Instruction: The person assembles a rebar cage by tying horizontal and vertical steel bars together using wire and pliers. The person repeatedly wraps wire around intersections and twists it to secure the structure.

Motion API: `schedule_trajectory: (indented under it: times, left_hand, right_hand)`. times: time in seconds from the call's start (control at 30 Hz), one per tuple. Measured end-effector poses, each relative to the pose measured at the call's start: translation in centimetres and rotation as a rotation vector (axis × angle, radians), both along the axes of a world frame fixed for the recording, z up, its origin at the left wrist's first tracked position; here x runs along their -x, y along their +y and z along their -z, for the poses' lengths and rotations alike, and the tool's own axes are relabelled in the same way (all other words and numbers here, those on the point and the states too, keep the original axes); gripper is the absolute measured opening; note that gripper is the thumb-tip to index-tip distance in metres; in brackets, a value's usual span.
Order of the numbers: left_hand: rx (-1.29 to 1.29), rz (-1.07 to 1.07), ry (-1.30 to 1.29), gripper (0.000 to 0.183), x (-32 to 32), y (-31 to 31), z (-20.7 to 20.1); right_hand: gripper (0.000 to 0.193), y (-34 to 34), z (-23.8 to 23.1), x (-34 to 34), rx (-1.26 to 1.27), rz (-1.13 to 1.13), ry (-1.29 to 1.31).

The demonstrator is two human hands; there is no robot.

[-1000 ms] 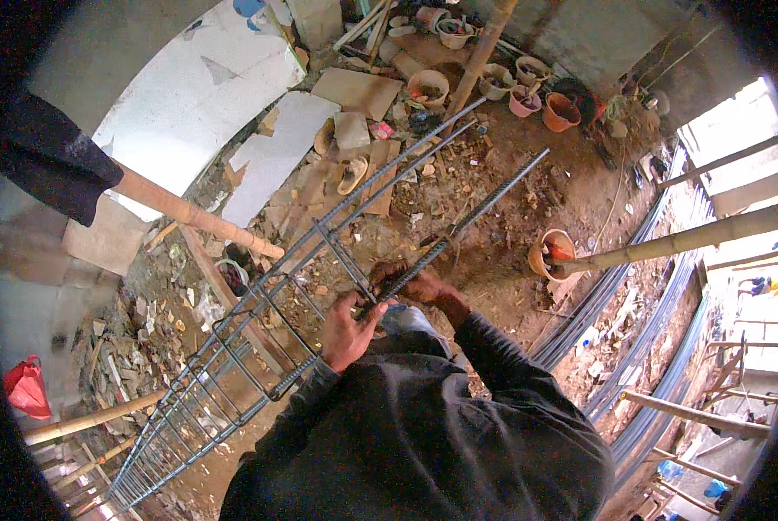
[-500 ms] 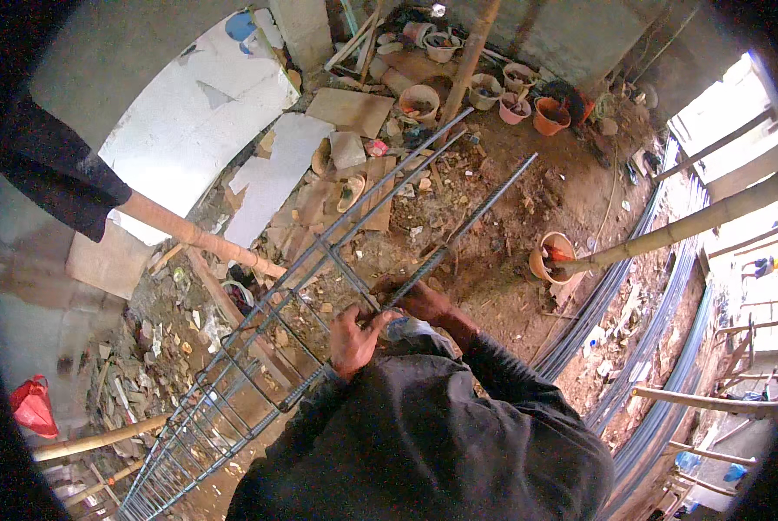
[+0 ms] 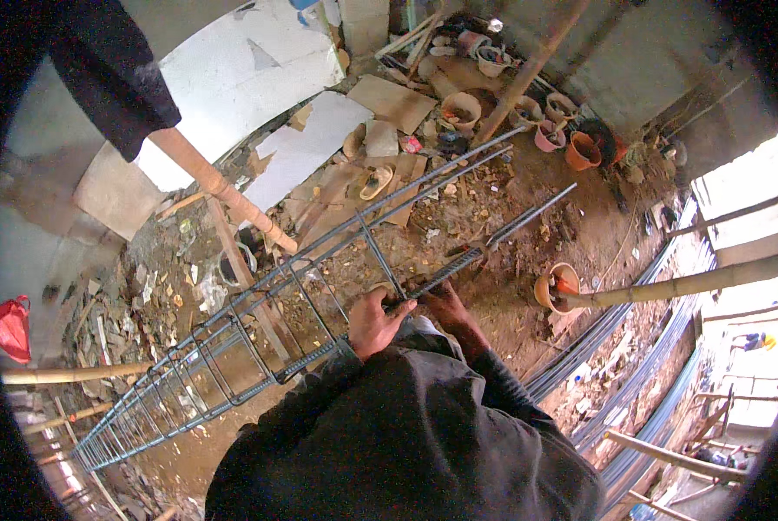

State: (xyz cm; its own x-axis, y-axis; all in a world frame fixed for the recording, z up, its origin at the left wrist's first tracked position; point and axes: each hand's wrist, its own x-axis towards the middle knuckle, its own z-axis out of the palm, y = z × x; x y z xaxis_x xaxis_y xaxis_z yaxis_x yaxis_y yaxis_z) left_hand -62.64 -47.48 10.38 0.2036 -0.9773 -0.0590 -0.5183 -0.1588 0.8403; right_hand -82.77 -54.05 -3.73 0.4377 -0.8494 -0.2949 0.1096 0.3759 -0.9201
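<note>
A long rebar cage (image 3: 233, 401) of ribbed bars and square stirrups runs from the lower left up to the middle. At its near bar, my left hand (image 3: 373, 326) is closed, with thumb and fingers pinching where a stirrup (image 3: 381, 258) meets the rebar (image 3: 460, 263). My right hand (image 3: 455, 314) sits just right of it, its fingers curled round the same rebar from below. Those fingertips are partly hidden, and I cannot make out any tie wire. Past my hands, the bar's free end (image 3: 537, 211) points to the upper right.
A bamboo pole with dark cloth (image 3: 215, 184) slants down at the left; another bamboo pole (image 3: 667, 285) crosses at the right beside an orange bucket (image 3: 545, 291). Bundled steel bars (image 3: 619, 326) lie at the right. Rubble, board pieces (image 3: 311, 135) and several buckets (image 3: 583, 153) cover the far ground.
The view has turned, so the surroundings sit differently in it. Both hands remain close together at the near bar and stirrup; my right hand has shifted slightly along the bar.
</note>
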Motion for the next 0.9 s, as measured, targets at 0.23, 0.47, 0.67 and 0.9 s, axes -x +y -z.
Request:
schedule_trajectory:
  times: [0.23,0.47,0.67,0.9]
  left_hand:
    - [-0.031,0.119,0.015,0.047,-0.9,0.0,2.0]
    - [0.005,0.128,0.019,0.048,-0.8,0.4,3.9]
    - [0.196,0.092,0.074,0.039,-0.6,0.2,4.8]
    - [0.105,0.074,0.023,0.040,-0.2,0.2,1.7]
  right_hand:
    - [0.026,-0.2,3.4,0.7,0.125,0.034,0.152]
    - [0.030,-0.5,-0.4,0.6,0.106,-0.138,0.037]
    - [0.036,1.3,0.9,0.1,0.010,-0.009,0.137]
    - [0.055,3.8,-6.1,-0.1,-0.043,0.021,0.159]
